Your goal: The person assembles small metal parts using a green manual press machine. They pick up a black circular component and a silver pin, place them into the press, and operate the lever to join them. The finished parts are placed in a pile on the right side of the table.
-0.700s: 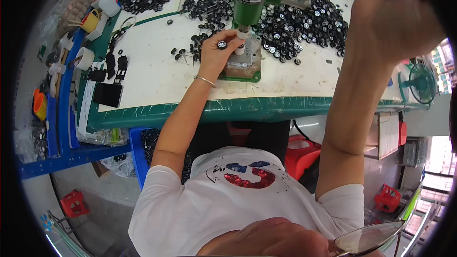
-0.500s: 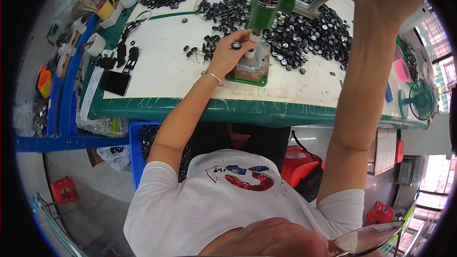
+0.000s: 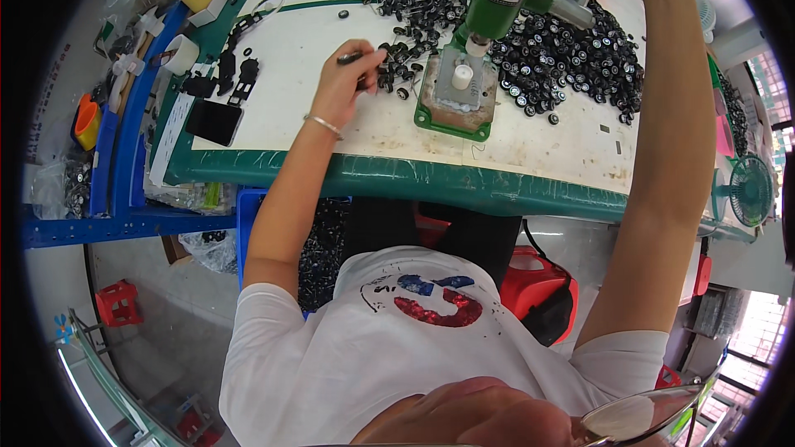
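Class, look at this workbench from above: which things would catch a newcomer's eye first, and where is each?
The green hand press stands at the top centre of the white-topped bench. Heaps of small black round parts spread behind and to its right. The left hand pinches one small dark part just left of the press base; the right arm reaches up toward the lever, its hand out of view.

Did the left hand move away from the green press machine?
Yes. The left hand was at the green press, right on its base plate. Now it has pulled back to the person's left, off the plate, by the loose black parts, pinching a small piece.
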